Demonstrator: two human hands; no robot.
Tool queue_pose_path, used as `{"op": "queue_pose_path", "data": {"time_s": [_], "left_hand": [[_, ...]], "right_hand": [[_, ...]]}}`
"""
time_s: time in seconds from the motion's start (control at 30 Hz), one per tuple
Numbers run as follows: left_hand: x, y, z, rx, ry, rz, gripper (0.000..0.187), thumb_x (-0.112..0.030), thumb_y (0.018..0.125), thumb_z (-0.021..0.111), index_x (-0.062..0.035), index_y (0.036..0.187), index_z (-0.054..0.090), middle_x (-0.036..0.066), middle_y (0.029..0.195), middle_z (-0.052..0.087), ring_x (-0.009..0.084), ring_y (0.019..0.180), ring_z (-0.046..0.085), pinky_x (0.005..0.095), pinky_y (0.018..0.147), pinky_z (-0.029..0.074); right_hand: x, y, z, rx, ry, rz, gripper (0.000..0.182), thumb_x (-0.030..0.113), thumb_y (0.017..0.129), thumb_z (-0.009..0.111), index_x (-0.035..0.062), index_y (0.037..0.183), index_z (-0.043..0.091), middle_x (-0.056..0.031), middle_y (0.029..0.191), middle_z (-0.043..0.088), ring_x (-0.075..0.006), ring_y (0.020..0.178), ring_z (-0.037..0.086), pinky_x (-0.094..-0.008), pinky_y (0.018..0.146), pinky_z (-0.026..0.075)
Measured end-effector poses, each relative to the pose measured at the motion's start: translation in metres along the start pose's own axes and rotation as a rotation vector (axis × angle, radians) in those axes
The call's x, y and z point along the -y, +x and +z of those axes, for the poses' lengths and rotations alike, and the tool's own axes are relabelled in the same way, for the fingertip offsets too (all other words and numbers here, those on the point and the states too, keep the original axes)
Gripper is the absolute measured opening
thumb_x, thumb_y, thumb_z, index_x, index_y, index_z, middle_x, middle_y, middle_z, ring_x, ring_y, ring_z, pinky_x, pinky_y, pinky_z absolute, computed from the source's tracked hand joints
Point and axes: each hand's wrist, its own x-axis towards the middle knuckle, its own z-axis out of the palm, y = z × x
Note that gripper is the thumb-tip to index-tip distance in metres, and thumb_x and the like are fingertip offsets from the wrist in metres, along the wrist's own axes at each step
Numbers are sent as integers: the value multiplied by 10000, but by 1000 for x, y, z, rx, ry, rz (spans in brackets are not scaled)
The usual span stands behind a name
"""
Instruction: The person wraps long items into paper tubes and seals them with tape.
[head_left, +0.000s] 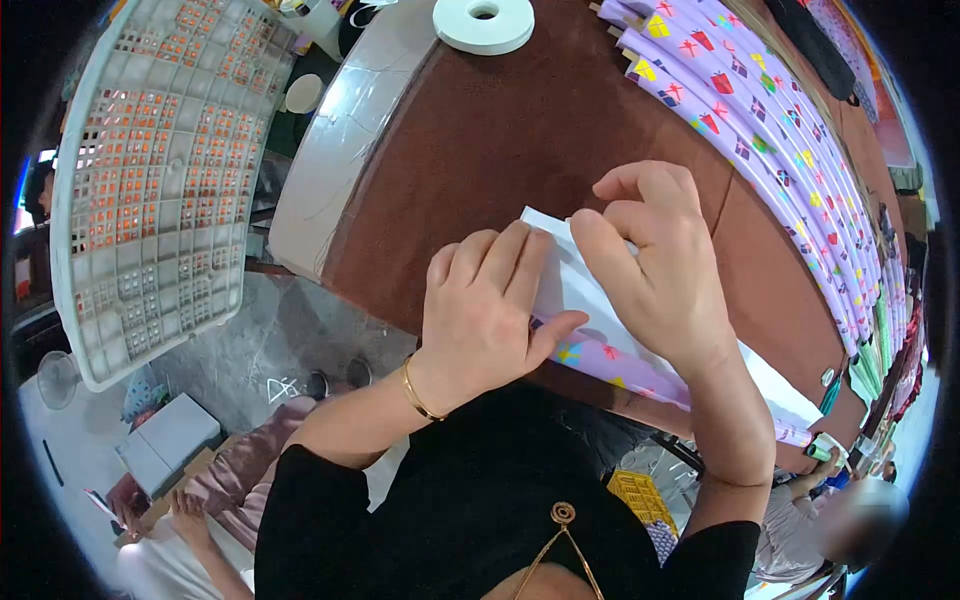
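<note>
My left hand (485, 305) lies flat with its fingers stretched over one end of a sheet of wrapping paper (610, 365). The sheet's white inner side faces up, and its purple printed side shows along the near edge, which looks rolled or folded. Just above the white surface is my right hand (660, 265), its fingers loosely bent and the thumb apart from the index finger. I see nothing held in it. Part of the sheet is hidden beneath both hands and the right forearm.
Several purple gift-print paper rolls (750, 110) lie along the right of the brown tabletop (480, 130). A roll of white tape (484, 25) sits at the far edge. To the left stands a white plastic crate (170, 190). Other people are seated at lower left and lower right.
</note>
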Motion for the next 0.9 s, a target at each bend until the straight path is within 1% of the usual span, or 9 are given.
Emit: {"op": "queue_pose_path", "data": {"time_s": [0.03,0.1,0.2,0.4,0.5,0.63,0.7,0.83,0.9], "left_hand": [[0,-1,1,0,-3,-6,631,-494,818,669,18,1183,609,144,1209,585,297,1080,529,436,917,381],[1,-3,4,-31,-2,-8,623,-506,820,657,16,1158,626,144,1214,592,291,1077,529,433,924,373],[1,-4,7,-53,-19,-27,605,-503,822,654,17,1132,641,143,1216,596,286,1069,530,426,918,372],[0,-5,5,-51,-56,-86,587,-483,835,640,24,1130,646,142,1205,585,298,1103,505,440,925,347],[-1,-4,5,-88,-59,-96,587,-479,835,637,28,1131,645,140,1202,580,300,1119,492,445,927,336],[1,-4,5,-69,-70,-81,587,-478,832,637,32,1125,646,142,1197,586,296,1105,504,441,921,338],[0,-3,3,-49,-72,-80,588,-473,832,639,35,1127,646,144,1188,591,293,1094,514,441,917,342],[1,-2,3,-51,-79,-83,590,-472,834,638,38,1130,646,146,1181,596,292,1081,523,441,918,343],[1,-3,3,-53,-84,-90,581,-472,837,636,35,1122,648,144,1191,592,292,1095,518,438,927,339]], "right_hand": [[2,3,0,6,-1,0,279,204,806,670,-38,671,695,-167,903,638,-339,935,562,-435,809,476],[7,9,-1,139,-74,93,269,185,859,626,-58,759,681,-160,983,632,-311,1024,544,-396,882,449],[13,17,1,175,-127,119,263,182,858,628,-51,752,688,-145,941,633,-309,986,542,-402,862,446],[16,20,12,152,-242,93,263,182,856,628,-40,733,696,-136,887,628,-300,950,540,-410,841,439],[19,22,10,154,-268,101,273,190,856,629,-41,727,696,-132,877,629,-302,946,540,-414,849,434],[19,22,10,166,-295,115,283,197,855,631,-43,719,693,-129,867,628,-305,943,541,-415,854,431],[18,21,13,128,-304,114,346,272,828,630,-13,647,706,-107,837,635,-291,956,546,-432,833,428],[21,20,12,157,-317,127,349,276,827,630,-12,646,706,-109,834,634,-294,959,545,-433,838,426],[22,20,11,184,-354,122,290,213,854,628,-30,712,699,-112,868,623,-294,955,543,-429,834,418]]}}
